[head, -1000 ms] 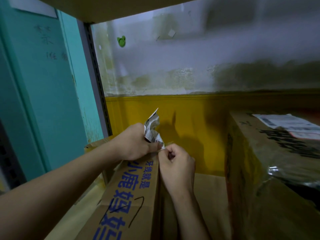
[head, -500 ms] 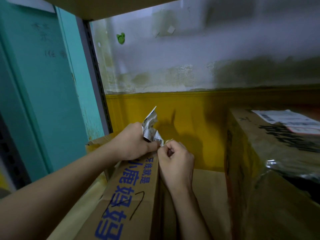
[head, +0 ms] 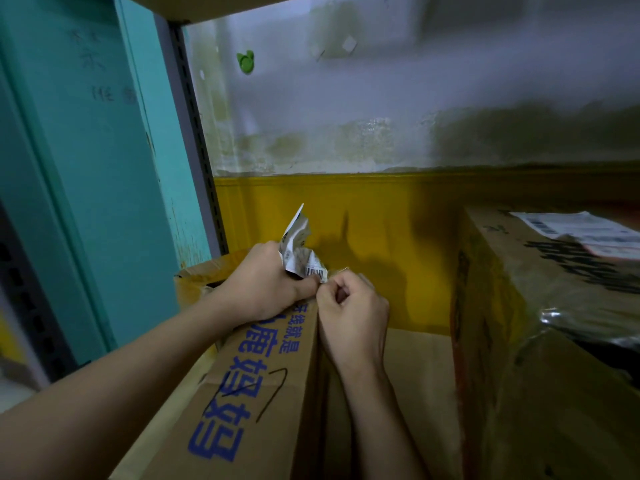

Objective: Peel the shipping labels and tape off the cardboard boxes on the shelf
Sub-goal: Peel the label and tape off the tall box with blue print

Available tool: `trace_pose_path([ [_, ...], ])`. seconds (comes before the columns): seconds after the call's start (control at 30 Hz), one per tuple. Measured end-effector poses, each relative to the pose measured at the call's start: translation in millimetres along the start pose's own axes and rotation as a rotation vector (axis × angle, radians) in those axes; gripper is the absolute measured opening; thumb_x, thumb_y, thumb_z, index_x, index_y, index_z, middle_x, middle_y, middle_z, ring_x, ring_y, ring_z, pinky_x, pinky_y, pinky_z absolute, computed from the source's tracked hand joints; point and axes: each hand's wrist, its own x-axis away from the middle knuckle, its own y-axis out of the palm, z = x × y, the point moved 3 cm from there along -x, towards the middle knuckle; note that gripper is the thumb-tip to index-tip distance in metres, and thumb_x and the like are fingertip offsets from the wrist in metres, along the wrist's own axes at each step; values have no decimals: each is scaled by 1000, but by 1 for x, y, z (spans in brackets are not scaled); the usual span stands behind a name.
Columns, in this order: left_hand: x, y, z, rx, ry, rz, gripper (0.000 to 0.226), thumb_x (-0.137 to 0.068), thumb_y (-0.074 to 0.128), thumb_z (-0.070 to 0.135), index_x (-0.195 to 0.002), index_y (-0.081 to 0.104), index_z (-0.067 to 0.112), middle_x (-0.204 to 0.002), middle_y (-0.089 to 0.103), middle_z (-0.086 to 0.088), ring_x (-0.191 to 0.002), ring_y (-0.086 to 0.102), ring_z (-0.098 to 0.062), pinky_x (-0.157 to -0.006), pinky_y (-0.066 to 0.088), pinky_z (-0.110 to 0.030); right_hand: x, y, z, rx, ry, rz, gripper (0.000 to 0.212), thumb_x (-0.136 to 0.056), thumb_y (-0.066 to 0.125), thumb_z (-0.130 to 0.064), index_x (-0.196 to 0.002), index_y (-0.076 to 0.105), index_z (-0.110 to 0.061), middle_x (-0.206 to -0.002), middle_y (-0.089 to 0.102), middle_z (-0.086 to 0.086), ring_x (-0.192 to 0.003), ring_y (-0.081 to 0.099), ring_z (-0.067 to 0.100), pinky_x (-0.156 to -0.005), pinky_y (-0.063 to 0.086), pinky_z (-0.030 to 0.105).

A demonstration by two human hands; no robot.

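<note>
A cardboard box [head: 249, 403] with blue printed characters lies in front of me on the shelf. My left hand [head: 266, 282] grips a crumpled white shipping label [head: 299, 251] with a barcode, at the box's far top edge. My right hand [head: 353, 313] is curled just right of it, its fingertips pinching something small at the label's lower edge; what it pinches is too small to tell. A second, larger box [head: 540, 341] stands at the right, wrapped in glossy tape [head: 561, 317], with a white shipping label [head: 575, 230] stuck on its top.
The metal shelf upright [head: 194, 133] rises at the left beside a teal panel [head: 86, 168]. A white and yellow wall [head: 346, 209] closes the back. A flat cardboard sheet [head: 419, 375] lies between the two boxes. The upper shelf board [head: 214, 5] hangs overhead.
Both hands stay together at the box's far edge; the crumpled label has hardly shifted. The view has tilted slightly.
</note>
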Motion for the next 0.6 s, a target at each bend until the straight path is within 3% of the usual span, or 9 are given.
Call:
trace_pose_path([
  [0.07,0,1,-1,15,-10,13,22,-87,71,23,-77,67,3,-73,67,-6,-69,62,-19,-66,47,-41,0,-1,-2,-5,-13,16,30,-76,68,-2,-61,50,-21,-63,47,-3,-52,38,-2,-52,29,2],
  [0.2,-1,1,-3,15,-25,-1,30,-81,65,37,-77,67,7,-72,67,-3,-67,63,-16,-65,49,-42,0,-1,-4,-8,-13,50,36,-75,69,-1,-61,45,-25,-62,44,-6,-51,36,-5,-52,28,0],
  [0.33,-1,2,-3,-1,-22,1,23,-87,71,24,-75,66,5,-71,66,-5,-65,62,-17,-65,49,-44,1,-1,-5,-5,-6,61,37,-75,69,0,-61,44,-24,-62,44,-5,-50,36,-4,-52,28,-1],
  [0.6,1,2,-5,85,-84,27,23,-81,72,20,-75,64,0,-72,66,-12,-68,62,-28,-64,49,-49,1,2,1,21,13,53,20,-74,69,-4,-62,58,-15,-65,51,-3,-52,36,-3,-54,28,1],
])
